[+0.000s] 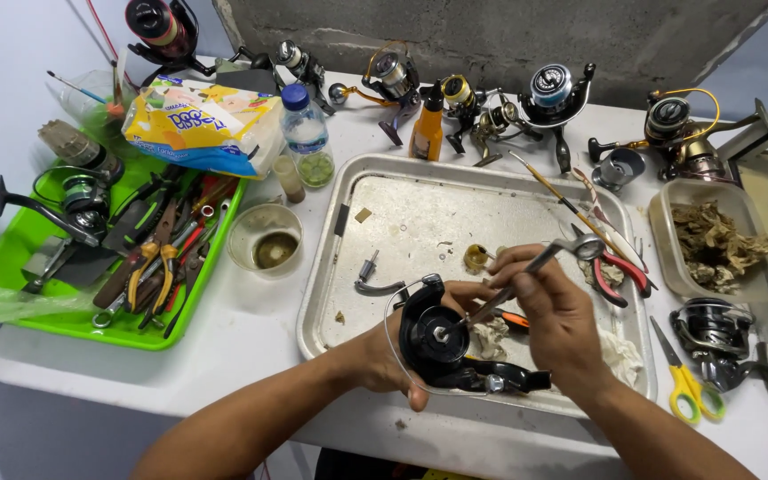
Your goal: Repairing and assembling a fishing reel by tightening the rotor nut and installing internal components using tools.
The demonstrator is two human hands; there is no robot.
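Note:
My left hand (384,351) grips a black spinning fishing reel (442,342) over the near part of a metal tray (402,204). A thin wire bail loops around the reel's left side. My right hand (557,320) holds a slim metal tool (526,271) whose tip points into the reel's centre. A crumpled white rag (491,338) lies under the tool beside the reel. A small brass part (476,258) and a small metal handle piece (373,283) rest loose on the tray.
A green tray (24,258) of pliers and tools sits at left, with a glass bowl (264,238) beside it. Several reels line the back edge. Red-handled pliers (620,267), yellow scissors (691,387), another reel (713,333) and a plastic tub (713,240) lie at right.

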